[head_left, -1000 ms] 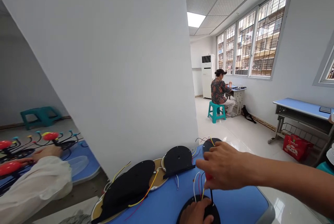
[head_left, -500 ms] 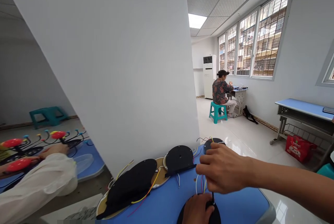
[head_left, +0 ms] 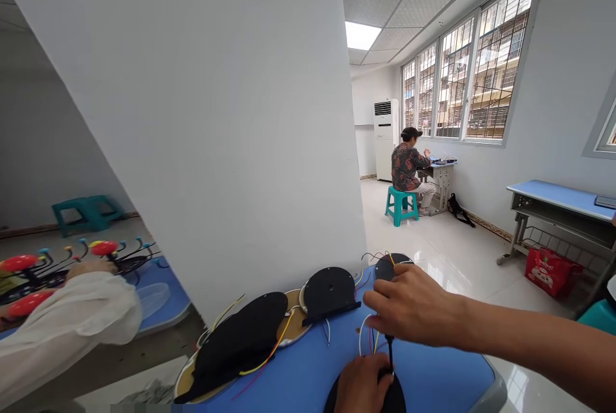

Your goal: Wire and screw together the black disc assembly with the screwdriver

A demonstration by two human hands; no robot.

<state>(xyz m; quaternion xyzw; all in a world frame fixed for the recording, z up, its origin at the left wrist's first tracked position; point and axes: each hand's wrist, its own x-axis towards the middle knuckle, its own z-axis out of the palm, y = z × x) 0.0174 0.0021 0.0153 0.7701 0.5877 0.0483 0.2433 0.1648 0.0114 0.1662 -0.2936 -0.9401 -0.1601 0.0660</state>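
Observation:
My right hand (head_left: 403, 302) is closed around the handle of a screwdriver, which the fingers mostly hide. The dark shaft of the screwdriver (head_left: 391, 352) points straight down to a black round disc (head_left: 395, 397) at the bottom of the view. On that disc rests my left hand (head_left: 362, 386), its fingers bent and gripping it beside the shaft's tip. White, red and yellow wires (head_left: 373, 342) come out behind the disc. Whether a screw sits under the tip is hidden.
More black discs (head_left: 331, 291) with loose wires overlap along the wall side of the blue table (head_left: 308, 374). At left, a co-worker's white sleeve (head_left: 91, 304) reaches over red-balled models (head_left: 104, 247). Another person (head_left: 408, 163) sits on a green stool (head_left: 402, 204) by the windows.
My right hand has risen slightly, showing more of the screwdriver's shaft. My left hand stays on the disc. The co-worker's sleeve at left has shifted a little.

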